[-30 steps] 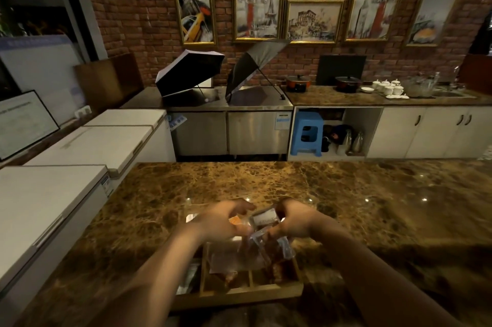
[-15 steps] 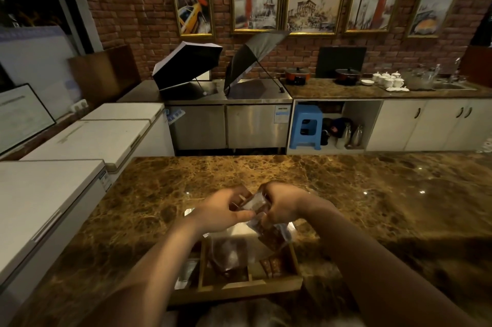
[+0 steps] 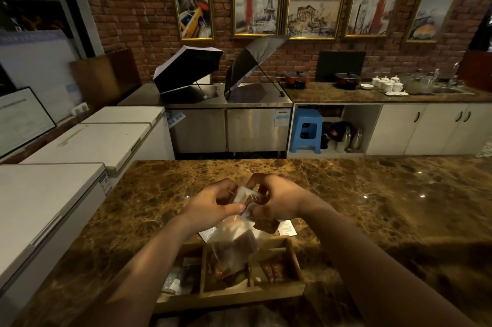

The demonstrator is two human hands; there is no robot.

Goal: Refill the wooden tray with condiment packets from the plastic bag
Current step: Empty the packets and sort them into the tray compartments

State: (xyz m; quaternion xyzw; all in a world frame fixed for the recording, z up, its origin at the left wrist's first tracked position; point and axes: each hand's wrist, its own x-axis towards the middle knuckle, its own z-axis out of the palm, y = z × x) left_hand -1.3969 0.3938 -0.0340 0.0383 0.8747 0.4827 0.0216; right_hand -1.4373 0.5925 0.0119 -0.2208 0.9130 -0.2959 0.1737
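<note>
A clear plastic bag (image 3: 234, 246) holding brown-red condiment packets hangs above a wooden tray (image 3: 231, 293) with compartments on the marble counter. My left hand (image 3: 213, 203) pinches the bag's top edge from the left. My right hand (image 3: 277, 200) grips the top from the right, with a small white packet (image 3: 243, 193) between the two hands. The tray's middle and right compartments hold reddish packets (image 3: 274, 268); its left compartment holds pale packets (image 3: 175, 277).
White packets (image 3: 286, 228) lie on the brown marble counter (image 3: 372, 207) just beyond the tray. White chest freezers (image 3: 80, 145) line the left side. Behind the counter stand steel cabinets with two opened umbrellas (image 3: 191, 68) and a blue stool (image 3: 306, 131).
Both hands lifted the bag's top away from the tray and drew closer together, so the bag hangs higher above the compartments. The view tilted slightly.
</note>
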